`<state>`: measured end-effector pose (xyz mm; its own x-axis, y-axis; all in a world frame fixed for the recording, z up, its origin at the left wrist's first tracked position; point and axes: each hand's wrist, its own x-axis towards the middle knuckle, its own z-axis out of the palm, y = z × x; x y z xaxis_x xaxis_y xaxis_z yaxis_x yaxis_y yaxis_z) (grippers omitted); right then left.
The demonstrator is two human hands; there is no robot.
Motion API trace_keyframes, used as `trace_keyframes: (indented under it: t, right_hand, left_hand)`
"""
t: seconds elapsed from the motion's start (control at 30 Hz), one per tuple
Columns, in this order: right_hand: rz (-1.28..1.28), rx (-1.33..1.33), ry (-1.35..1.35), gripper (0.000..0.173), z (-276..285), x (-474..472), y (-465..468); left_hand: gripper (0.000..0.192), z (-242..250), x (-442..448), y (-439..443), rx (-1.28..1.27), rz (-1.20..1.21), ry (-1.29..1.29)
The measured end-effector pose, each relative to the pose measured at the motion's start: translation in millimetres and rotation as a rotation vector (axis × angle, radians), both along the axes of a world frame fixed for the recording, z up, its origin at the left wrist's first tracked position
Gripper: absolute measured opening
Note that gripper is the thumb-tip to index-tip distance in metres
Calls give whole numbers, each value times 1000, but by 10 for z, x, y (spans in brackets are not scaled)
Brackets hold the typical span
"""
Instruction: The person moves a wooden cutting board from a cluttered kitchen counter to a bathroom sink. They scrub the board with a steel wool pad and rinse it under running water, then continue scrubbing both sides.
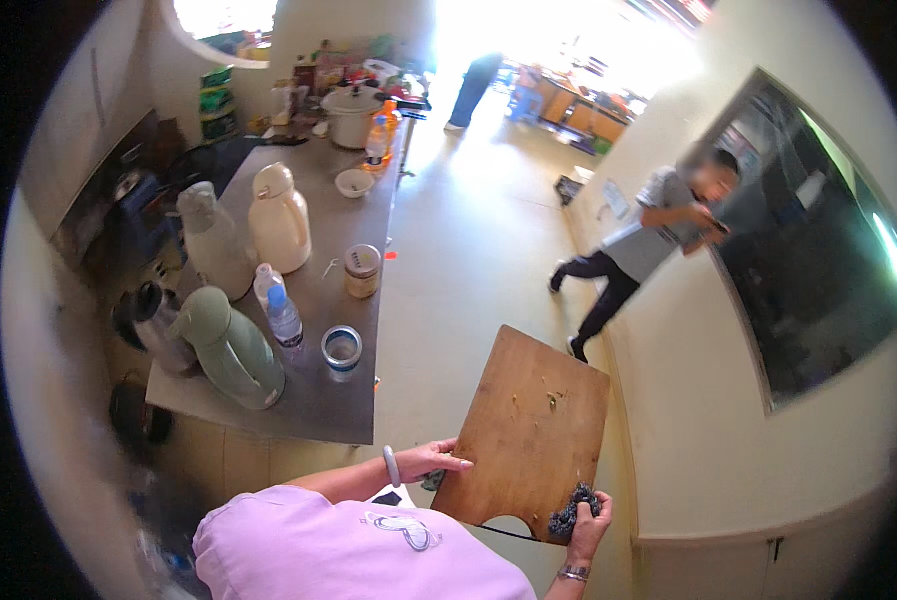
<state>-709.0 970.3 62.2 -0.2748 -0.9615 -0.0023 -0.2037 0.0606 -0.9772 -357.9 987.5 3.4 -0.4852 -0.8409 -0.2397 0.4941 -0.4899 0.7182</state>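
Observation:
A wooden cutting board (523, 427) is held tilted in front of me, with small food scraps (552, 402) on its upper face. My left hand (427, 460) grips its left edge, thumb on top and fingers underneath, mostly hidden. At the lower right corner, my right hand (591, 525) holds a dark metal-mesh scourer (574, 510) pressed to the wood; whether it also grips the board's edge I cannot tell. A curved handle cutout (510, 525) shows in the side of the board nearest me.
Left stands a metal-topped table (328, 420) with a green vacuum flask (231, 352), a cream one (279, 221), plastic bottles (283, 315), a jar (362, 271), a bowl (354, 183) and a pot (351, 116). Right, a person (643, 225) walks beside the wall. Another person's leg (472, 94) shows near the bright doorway.

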Motion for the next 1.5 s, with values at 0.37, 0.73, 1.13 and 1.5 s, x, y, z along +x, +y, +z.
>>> trace_keyframes:
  t: [0.37, 0.73, 1.13, 1.5]
  right_hand:
    - [521, -24, 61, 22, -227, 568, -2645]
    - [843, -122, 189, 22, -603, 2171, -5052]
    - [1432, -131, 212, 25, -1005, 4461, -6598]
    - [1760, -91, 224, 30, -1245, 5761, -7136]
  left_hand:
    - [78, -141, 32, -897, 36, 451, -117]
    - [69, -392, 698, -2224, 70, 804, -175]
    - [62, -794, 919, -3243, 299, 1368, -118]
    - [56, -1000, 1075, -3908, 475, 1759, -91]
